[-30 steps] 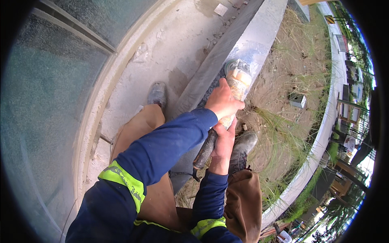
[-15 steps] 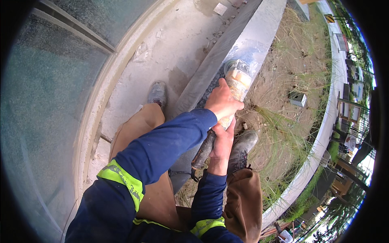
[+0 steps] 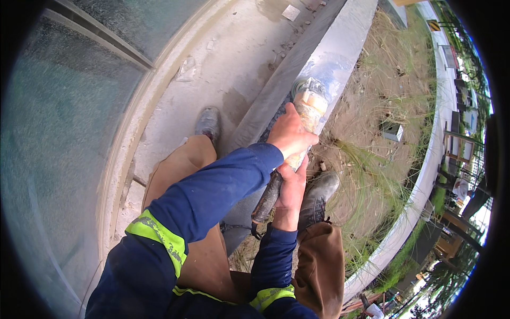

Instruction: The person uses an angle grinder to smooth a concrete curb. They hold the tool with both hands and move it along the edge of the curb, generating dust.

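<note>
Both hands are closed on a dust-caked angle grinder [image 3: 309,114] with a worn orange and pale body. My left hand [image 3: 291,134] wraps the body just behind the metal head. Closer to me, my right hand [image 3: 291,187] grips the rear part, beside the dark tail end and its cord. The disc [image 3: 301,86] under the head rests against the top of a grey stone ledge [image 3: 334,50]; most of it is hidden by the head. Whitish smears mark the ledge around the head.
I straddle the ledge: a dusty shoe [image 3: 208,122] on the concrete walkway [image 3: 212,69], a boot [image 3: 320,196] on the grassy soil [image 3: 372,175]. Glass panels [image 3: 64,133] line the left. A small metal box [image 3: 392,131] lies in the dirt; a pale curb [image 3: 393,242] curves at right.
The grinder head has shifted very slightly left and back toward me on the ledge. Both hands keep the same grip.
</note>
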A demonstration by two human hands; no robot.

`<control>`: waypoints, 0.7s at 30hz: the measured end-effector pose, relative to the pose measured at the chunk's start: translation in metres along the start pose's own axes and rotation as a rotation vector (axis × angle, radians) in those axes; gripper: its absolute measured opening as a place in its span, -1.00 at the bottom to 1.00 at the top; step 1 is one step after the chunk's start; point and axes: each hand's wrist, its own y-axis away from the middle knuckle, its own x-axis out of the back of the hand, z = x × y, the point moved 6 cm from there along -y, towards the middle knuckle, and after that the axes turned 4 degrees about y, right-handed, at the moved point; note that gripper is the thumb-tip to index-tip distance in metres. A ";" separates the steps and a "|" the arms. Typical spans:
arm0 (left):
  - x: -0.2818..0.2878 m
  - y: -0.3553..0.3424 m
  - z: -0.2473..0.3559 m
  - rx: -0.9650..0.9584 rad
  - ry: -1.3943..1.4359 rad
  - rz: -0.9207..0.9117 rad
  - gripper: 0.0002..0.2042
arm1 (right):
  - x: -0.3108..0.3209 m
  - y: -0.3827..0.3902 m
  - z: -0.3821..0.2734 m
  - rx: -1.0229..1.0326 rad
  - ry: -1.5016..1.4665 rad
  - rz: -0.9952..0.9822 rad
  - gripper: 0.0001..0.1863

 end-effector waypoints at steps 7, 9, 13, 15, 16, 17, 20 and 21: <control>-0.007 0.003 -0.003 -0.005 0.023 -0.030 -0.23 | -0.001 0.007 -0.002 0.034 -0.011 0.007 -0.11; -0.012 0.003 -0.005 -0.026 0.026 -0.035 -0.22 | 0.001 0.006 -0.002 0.040 -0.012 0.000 -0.12; -0.008 0.003 -0.008 0.006 0.030 0.013 -0.22 | 0.002 0.006 -0.004 0.035 0.005 -0.016 -0.13; -0.006 0.003 -0.005 -0.013 0.071 -0.002 -0.22 | 0.000 0.008 -0.005 0.039 0.009 0.010 -0.14; -0.007 0.003 -0.005 -0.019 0.054 -0.012 -0.23 | -0.001 0.008 -0.004 0.042 0.008 0.024 -0.13; -0.009 0.003 -0.005 -0.024 0.040 -0.023 -0.23 | -0.001 0.009 -0.004 0.043 0.009 0.038 -0.13; -0.009 0.003 -0.005 -0.030 0.076 0.003 -0.22 | 0.000 0.008 -0.004 0.040 0.022 0.031 -0.11; -0.008 0.003 -0.005 -0.030 0.101 0.022 -0.22 | 0.003 0.005 -0.008 0.036 0.039 0.010 -0.10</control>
